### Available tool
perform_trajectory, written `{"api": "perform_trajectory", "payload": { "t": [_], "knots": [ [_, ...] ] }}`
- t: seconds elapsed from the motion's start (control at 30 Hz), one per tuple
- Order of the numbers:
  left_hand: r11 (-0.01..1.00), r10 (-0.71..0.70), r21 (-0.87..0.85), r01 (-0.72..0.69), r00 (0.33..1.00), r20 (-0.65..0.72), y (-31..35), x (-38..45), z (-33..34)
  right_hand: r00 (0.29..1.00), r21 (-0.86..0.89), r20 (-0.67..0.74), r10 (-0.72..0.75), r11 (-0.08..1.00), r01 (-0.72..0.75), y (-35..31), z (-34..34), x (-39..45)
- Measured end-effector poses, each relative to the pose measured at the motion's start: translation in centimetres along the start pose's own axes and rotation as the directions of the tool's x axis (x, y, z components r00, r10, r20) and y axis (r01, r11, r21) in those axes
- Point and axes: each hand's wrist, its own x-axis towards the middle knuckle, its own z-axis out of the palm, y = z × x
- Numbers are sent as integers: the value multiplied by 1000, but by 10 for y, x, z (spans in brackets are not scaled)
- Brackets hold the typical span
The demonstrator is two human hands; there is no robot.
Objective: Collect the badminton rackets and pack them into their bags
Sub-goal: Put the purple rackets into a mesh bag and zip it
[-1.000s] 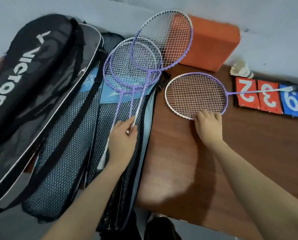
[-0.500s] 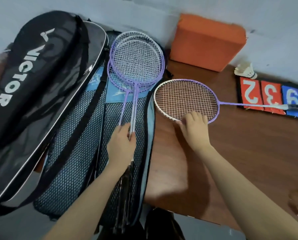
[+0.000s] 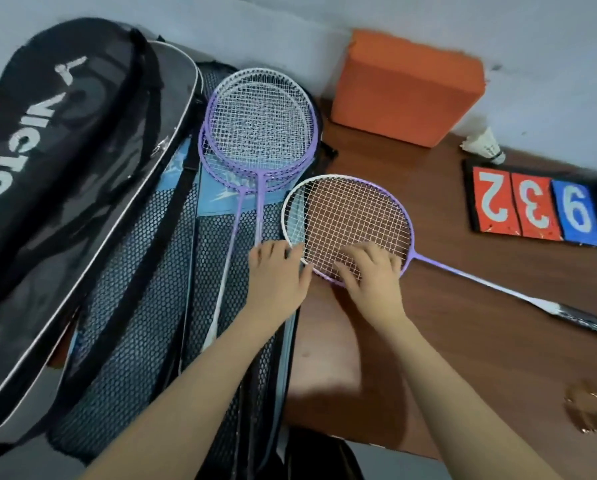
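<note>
Head camera, looking down: at far left a large black racket bag with white VICTOR lettering [image 3: 58, 188] lies slanted, its edge overlapping a blue-and-black mesh racket bag [image 3: 144, 292] spread flat beside it and hanging partly off the brown wooden desk [image 3: 463, 341]. On the mesh bag rests a stack of purple-and-white badminton rackets [image 3: 259, 126], heads overlapping near the wall and thin shafts running down toward the person. Just right of those shafts the left hand [image 3: 278, 275] lies palm down with fingers spread and nearly straight, fingertips touching the white rim of a single purple-and-white badminton racket [image 3: 349, 216]; it does not grip anything. That racket lies flat, its head partly over the mesh bag's edge and mostly on the desk, its shaft angling off to the lower right to a dark handle at the frame edge. The right hand [image 3: 370, 271] rests on the lower strings of the same head, fingers slightly bent and pressing down, none visibly closed round the frame. Behind the racket an orange rectangular foam block [image 3: 408, 88] sits against the grey wall. Farther right a white shuttlecock [image 3: 484, 145] lies near the wall, and below it a black flip scoreboard with red and blue number cards [image 3: 532, 209] lies flat on the desk.
</note>
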Motion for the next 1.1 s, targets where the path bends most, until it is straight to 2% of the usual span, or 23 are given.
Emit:
{"api": "perform_trajectory", "payload": {
  "t": [0.07,0.13,0.17,0.23,0.3,0.37,0.47,0.6,0.8,0.97,1.1],
  "knots": [
    [997,-58,55,54,996,71,13,1,3,985,13,-11,174,985,-174,26,-12,-5],
    [988,-148,58,141,978,144,28,0,10,948,-8,46,314,949,-314,50,-21,-10],
    [982,-186,55,179,970,157,36,-1,13,940,-33,84,331,944,-329,59,-24,-12],
    [971,-238,49,233,957,163,47,-3,20,953,-96,122,276,959,-266,72,-28,-18],
    [963,-269,55,263,949,162,54,-4,24,962,-143,90,259,959,-245,86,-33,-21],
    [957,-291,31,289,945,149,55,-2,25,950,-173,75,304,942,-288,97,-39,-20],
    [939,-315,-109,327,942,116,53,-1,25,968,-225,81,237,951,-214,112,-40,-17],
    [920,-260,-285,268,963,66,58,-4,25,984,-143,52,168,977,-159,127,-47,-19],
    [780,-233,-597,185,973,-2,82,-12,17,998,-52,-32,-58,997,57,120,-71,-35],
    [768,-242,-638,63,950,-197,101,-16,-13,972,37,-158,-176,982,184,94,-87,-51],
    [848,-152,-528,-42,936,-319,103,-25,-43,948,71,-247,-201,972,225,58,-94,-55]
  ]
}}
